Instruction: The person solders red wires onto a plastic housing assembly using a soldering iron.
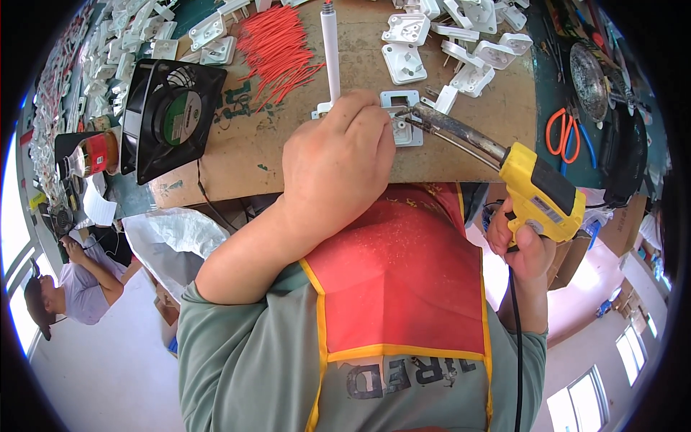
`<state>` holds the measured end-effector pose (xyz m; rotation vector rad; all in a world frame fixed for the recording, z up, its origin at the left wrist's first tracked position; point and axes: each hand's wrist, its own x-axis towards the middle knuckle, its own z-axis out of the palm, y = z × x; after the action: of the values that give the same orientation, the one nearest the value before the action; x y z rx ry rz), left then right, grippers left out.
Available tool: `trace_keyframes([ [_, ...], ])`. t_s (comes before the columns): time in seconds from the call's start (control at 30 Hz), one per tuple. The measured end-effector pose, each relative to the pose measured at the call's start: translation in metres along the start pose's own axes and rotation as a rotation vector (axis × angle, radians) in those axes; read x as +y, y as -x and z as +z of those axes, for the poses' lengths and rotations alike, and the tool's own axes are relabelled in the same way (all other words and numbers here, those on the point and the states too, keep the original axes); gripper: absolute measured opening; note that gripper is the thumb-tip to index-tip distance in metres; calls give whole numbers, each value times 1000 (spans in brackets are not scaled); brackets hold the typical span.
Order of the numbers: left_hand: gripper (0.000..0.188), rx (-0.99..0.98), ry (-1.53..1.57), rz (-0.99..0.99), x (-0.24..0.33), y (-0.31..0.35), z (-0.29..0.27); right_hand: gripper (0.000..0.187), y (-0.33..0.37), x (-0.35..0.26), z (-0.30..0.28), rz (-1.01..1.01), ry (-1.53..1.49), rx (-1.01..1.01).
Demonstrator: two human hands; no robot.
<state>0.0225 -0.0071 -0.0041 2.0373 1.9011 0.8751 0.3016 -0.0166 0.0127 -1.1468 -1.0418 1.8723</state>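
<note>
My right hand is wrapped round the handle of a yellow and black soldering gun. Its long metal barrel slants up and left, and the tip meets a small white plastic socket piece on the bench. Just left of that tip, my left hand is closed, its curled fingers down by the white part. Whatever those fingers pinch is hidden under the hand. Directly behind them stands a white tube with a dark threaded top.
A pile of short red wires lies beyond my left hand. White plastic parts are heaped at the back. A black fan stands left; orange-handled pliers and a metal dish lie right. Another person sits far left.
</note>
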Motion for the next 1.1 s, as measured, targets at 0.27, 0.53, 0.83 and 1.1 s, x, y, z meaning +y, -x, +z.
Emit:
trace_keyframes([
  [0.27,9,-15,-25,3,0,-1,0,51,-1,-4,4,7,46,20],
  [0.53,9,-9,-23,13,-1,0,1,57,-2,-3,-1,-5,32,-1],
  [0.83,9,-16,-27,8,1,-1,0,56,-1,-3,1,20,42,14],
  [1.1,9,-9,-26,15,1,-1,1,53,0,-1,-1,10,17,15],
])
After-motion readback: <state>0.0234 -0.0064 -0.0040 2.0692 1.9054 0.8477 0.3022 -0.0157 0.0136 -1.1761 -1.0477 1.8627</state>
